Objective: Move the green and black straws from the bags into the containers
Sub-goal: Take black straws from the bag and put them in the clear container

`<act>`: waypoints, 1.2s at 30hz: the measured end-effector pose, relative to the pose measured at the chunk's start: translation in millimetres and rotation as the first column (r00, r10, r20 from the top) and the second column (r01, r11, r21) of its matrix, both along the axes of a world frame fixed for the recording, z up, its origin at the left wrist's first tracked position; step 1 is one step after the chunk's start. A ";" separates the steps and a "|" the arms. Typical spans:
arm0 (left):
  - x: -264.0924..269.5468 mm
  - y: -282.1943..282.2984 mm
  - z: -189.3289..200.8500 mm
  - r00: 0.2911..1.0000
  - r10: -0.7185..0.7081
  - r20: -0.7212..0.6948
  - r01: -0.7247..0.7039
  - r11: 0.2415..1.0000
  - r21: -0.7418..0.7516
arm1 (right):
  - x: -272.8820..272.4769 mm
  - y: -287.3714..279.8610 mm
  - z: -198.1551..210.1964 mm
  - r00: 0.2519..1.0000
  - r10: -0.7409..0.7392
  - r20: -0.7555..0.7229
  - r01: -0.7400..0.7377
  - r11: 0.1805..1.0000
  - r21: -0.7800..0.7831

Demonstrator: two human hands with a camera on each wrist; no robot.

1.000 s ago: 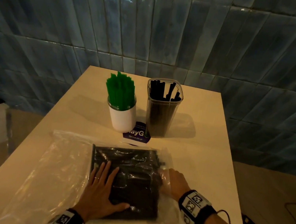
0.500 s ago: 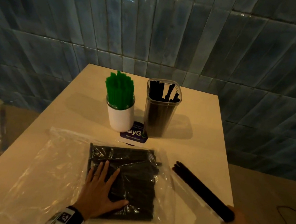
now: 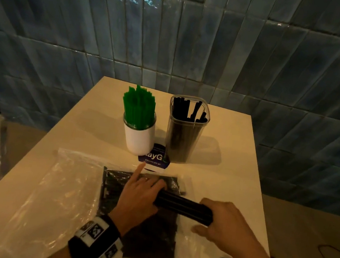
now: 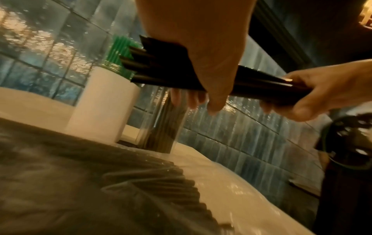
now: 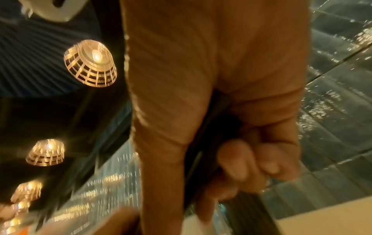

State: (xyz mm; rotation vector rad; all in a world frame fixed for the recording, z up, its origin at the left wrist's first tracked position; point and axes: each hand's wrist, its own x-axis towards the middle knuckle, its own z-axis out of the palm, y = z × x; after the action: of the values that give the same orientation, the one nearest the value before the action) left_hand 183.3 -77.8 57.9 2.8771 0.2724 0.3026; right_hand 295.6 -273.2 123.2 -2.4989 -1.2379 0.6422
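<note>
Head view: both hands meet above the near half of the tabletop (image 3: pixel 222 158), sharing one bundle of black straws (image 3: pixel 184 207) held roughly level, clear of the surface. Right hand (image 3: pixel 230 224) wraps the bundle's right end, fingers curled under, thumb below. Left hand (image 3: pixel 139 195) closes on the left end; index finger sticks out straight toward the far edge, a ring shows on one finger. Left wrist view confirms: left hand (image 4: pixel 203 52) over the bundle (image 4: pixel 173 71), fingertips curling beneath, right hand (image 4: pixel 322 92) clamped on the other end. Right wrist view is blurred; right hand (image 5: pixel 231 127) curled round dark straws, no more to read there.

Directly beneath the hands lies a clear plastic bag (image 3: pixel 49 194), flat, reaching toward the near-left corner; a dark block of black straws inside it (image 3: pixel 147 242) sits under the left wrist.

Toward the far edge, two containers stand upright, side by side but apart: a white jar (image 3: pixel 138 139) packed with green straws (image 3: pixel 138 106), and to its right a clear square-shouldered container (image 3: pixel 183 139) holding black straws. Between their bases, a blue card (image 3: pixel 153 159) lies flat, partly covered; legible letters "ayG", the small print under them too fine to read.

Wristbands with black-and-white square markers on both wrists. Blue tiled wall (image 3: pixel 201 34) behind the table.
</note>
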 end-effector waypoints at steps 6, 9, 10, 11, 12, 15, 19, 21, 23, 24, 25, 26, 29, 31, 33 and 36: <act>13.4 1.0 12.4 0.976 0.214 0.040 -0.183 0.905 -0.383 | 0.9 43.3 31.7 0.984 -0.153 -0.086 0.166 0.649 0.743; 31.2 -10.2 11.9 0.980 0.174 0.102 -0.095 0.845 -0.527 | -5.6 72.8 26.6 0.980 -0.200 -0.008 0.098 0.441 0.892; 38.2 -12.6 12.2 0.977 0.154 0.145 -0.044 0.817 -0.574 | -4.4 80.5 26.2 0.974 -0.225 0.001 0.081 0.354 0.932; 45.1 -15.2 16.1 0.974 0.136 0.183 0.005 0.789 -0.615 | -1.7 86.7 28.7 0.971 -0.235 -0.039 0.099 0.251 0.963; 51.3 -18.2 23.7 0.967 0.115 0.229 0.058 0.771 -0.634 | 1.6 91.6 34.9 0.972 -0.205 -0.116 0.148 0.146 0.978; 70.4 -20.1 57.4 0.950 -0.004 0.312 0.207 0.757 -0.620 | 19.4 100.2 61.5 0.954 -0.129 -0.271 0.266 -0.049 0.963; 95.0 13.2 106.4 0.966 -0.088 0.241 0.212 0.803 -0.557 | 64.0 95.6 101.3 0.929 -0.210 -0.306 0.252 -0.248 0.935; 106.4 39.4 121.0 0.955 0.079 0.286 0.127 0.762 -0.635 | 84.8 88.7 123.1 0.916 -0.265 -0.302 0.200 -0.350 0.915; 119.7 60.5 127.3 0.941 0.224 0.253 0.007 0.735 -0.678 | 99.6 84.4 142.4 0.905 -0.307 -0.294 0.147 -0.424 0.894; 126.9 67.9 128.3 0.953 0.233 0.196 -0.046 0.746 -0.664 | 105.0 83.3 149.3 0.904 -0.319 -0.284 0.123 -0.444 0.888; 134.3 73.9 127.1 0.970 0.207 0.131 -0.079 0.771 -0.632 | 109.5 83.4 154.1 0.908 -0.324 -0.266 0.097 -0.456 0.885; 141.7 79.0 124.8 0.984 0.163 0.069 -0.091 0.801 -0.591 | 112.4 84.0 157.2 0.913 -0.329 -0.242 0.069 -0.459 0.886; 158.5 89.0 115.8 0.994 0.060 -0.096 -0.098 0.883 -0.459 | 116.7 86.9 159.1 0.917 -0.350 -0.190 0.014 -0.449 0.894; 167.7 94.5 109.1 0.978 0.055 -0.203 -0.132 0.911 -0.390 | 116.6 88.6 158.0 0.916 -0.356 -0.188 0.011 -0.443 0.896; 173.2 97.1 103.4 0.958 0.049 -0.281 -0.142 0.937 -0.320 | 115.1 90.7 156.0 0.917 -0.366 -0.157 -0.009 -0.411 0.911; 173.0 98.2 92.6 0.969 0.061 -0.238 -0.142 0.930 -0.340 | 110.2 97.9 153.2 0.924 -0.382 -0.036 -0.097 -0.323 0.942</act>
State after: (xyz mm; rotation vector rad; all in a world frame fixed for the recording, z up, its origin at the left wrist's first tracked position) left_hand 356.2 20.5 150.5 2.5390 0.4674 -0.0543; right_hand 405.8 -175.4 276.3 -1.0139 -0.7262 -0.8023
